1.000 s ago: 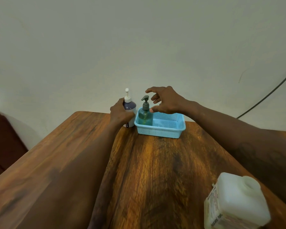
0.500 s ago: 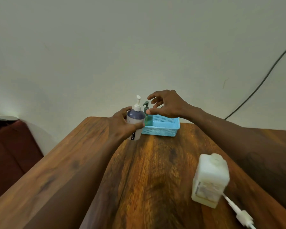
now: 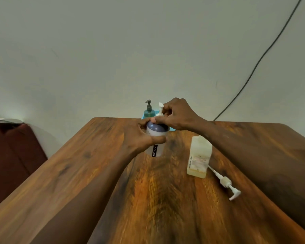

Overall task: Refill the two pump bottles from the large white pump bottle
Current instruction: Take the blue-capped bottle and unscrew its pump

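My left hand (image 3: 141, 136) grips the body of a small white bottle with a purple shoulder (image 3: 157, 131), held above the wooden table (image 3: 148, 199). My right hand (image 3: 176, 115) pinches that bottle's white pump head (image 3: 160, 107). A green pump bottle (image 3: 148, 111) stands upright in a blue basket (image 3: 172, 129) at the table's far edge, mostly hidden behind my hands. The large white bottle (image 3: 199, 155), open at its neck, stands to the right. Its removed pump (image 3: 226, 184) lies on the table beside it.
A dark red seat (image 3: 12, 152) is to the left of the table. A black cable (image 3: 261, 59) runs down the pale wall to the table's far edge.
My left hand has carried the purple-shouldered bottle from beside the basket toward me. My right hand has left the green bottle and closed on the white pump head.
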`<control>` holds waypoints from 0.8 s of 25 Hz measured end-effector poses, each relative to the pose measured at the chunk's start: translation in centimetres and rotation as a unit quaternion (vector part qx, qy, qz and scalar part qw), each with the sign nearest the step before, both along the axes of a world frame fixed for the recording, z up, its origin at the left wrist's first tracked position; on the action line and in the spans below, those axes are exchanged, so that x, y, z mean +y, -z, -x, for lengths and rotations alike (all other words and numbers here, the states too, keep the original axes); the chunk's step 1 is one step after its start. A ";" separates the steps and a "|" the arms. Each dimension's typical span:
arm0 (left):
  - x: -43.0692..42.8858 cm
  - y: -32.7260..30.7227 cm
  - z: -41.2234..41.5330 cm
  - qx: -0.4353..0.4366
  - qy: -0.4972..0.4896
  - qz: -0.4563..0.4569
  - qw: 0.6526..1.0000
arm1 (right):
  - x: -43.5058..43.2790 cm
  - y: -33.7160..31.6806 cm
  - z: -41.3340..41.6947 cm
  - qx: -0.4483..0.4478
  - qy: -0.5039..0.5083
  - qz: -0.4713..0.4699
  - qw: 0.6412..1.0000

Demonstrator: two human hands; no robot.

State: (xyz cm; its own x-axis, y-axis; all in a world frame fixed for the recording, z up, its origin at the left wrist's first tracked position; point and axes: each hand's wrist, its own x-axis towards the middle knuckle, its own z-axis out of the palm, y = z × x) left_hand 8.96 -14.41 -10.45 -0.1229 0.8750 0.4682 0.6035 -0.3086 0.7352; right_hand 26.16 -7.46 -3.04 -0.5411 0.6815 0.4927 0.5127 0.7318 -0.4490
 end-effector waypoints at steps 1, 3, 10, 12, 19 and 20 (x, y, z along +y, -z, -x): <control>-0.8 0.0 -0.3 0.001 0.020 0.008 1.000 | -0.7 0.0 -0.5 -0.006 -0.007 0.001 1.000; -2.1 -0.2 -0.5 -0.012 0.055 0.024 0.998 | -2.0 -0.1 -1.6 -0.029 -0.036 0.004 0.999; -6.6 0.0 -2.0 0.022 0.063 0.000 0.998 | -6.3 -0.5 -4.6 -0.044 -0.076 0.091 0.992; -7.4 0.6 -2.7 0.033 0.051 -0.033 0.998 | -7.1 -0.2 -4.4 -0.080 -0.003 0.002 0.997; -8.8 2.0 -2.8 0.054 0.041 -0.033 0.997 | -9.1 -0.2 -5.4 -0.174 -0.089 0.101 0.976; -9.0 2.1 -2.9 0.059 0.043 -0.034 0.997 | -9.2 -0.1 -5.3 -0.179 -0.077 0.102 0.975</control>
State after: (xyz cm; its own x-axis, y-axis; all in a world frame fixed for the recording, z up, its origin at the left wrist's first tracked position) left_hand 11.84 -23.42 -12.51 0.0110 0.8452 0.5343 0.6541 -0.4102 0.6355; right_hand 31.42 -16.68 -2.93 -0.7575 0.6426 0.1152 0.5545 0.7265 -0.4058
